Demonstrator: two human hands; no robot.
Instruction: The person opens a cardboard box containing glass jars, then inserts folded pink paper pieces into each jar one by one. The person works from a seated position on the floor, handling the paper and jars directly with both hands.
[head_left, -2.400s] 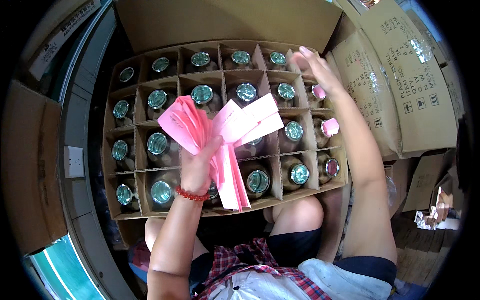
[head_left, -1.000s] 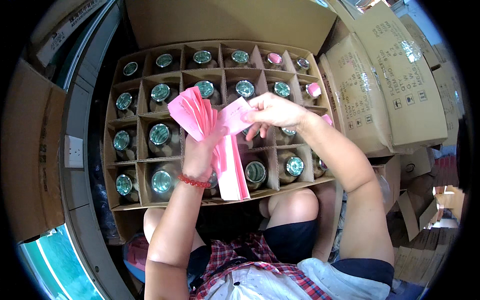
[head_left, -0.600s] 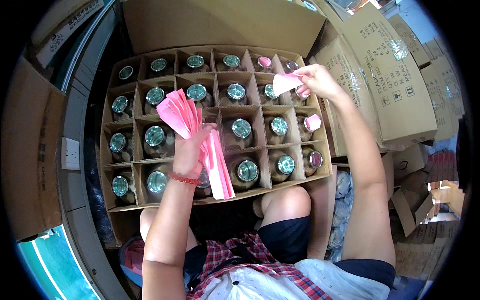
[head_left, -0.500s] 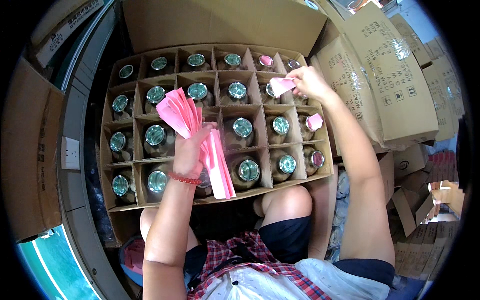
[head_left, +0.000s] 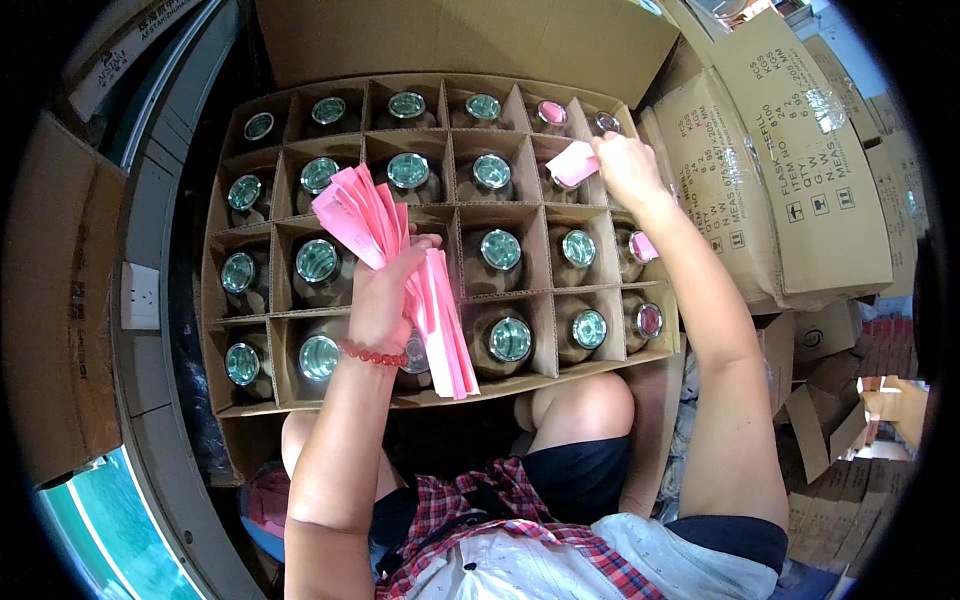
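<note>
My left hand (head_left: 383,300) is closed around the middle of a thick bundle of pink paper slips (head_left: 358,215), whose ends fan out above and below the fist. It hovers over the carton's near middle part, hiding some bottles. My right hand (head_left: 632,175) pinches a single pink slip (head_left: 573,160) above a glass bottle in the second row from the back, partly covering its mouth. Clear glass bottles (head_left: 500,250) stand upright in the cells of a divided cardboard carton (head_left: 450,388). Pink paper shows in a back-row bottle (head_left: 551,113) and sticks out of a right-column bottle (head_left: 643,246).
The carton's raised flap (head_left: 470,40) stands along the back. Large taped cartons (head_left: 800,190) are stacked on the right. At the left are a brown carton (head_left: 60,300) and a grey panel with a socket (head_left: 141,296). My knees (head_left: 590,410) press close to the carton's near side.
My right hand has shifted slightly with the slip, which now lies more over the bottle's mouth. The view has moved a little; my left hand keeps its hold on the bundle.
</note>
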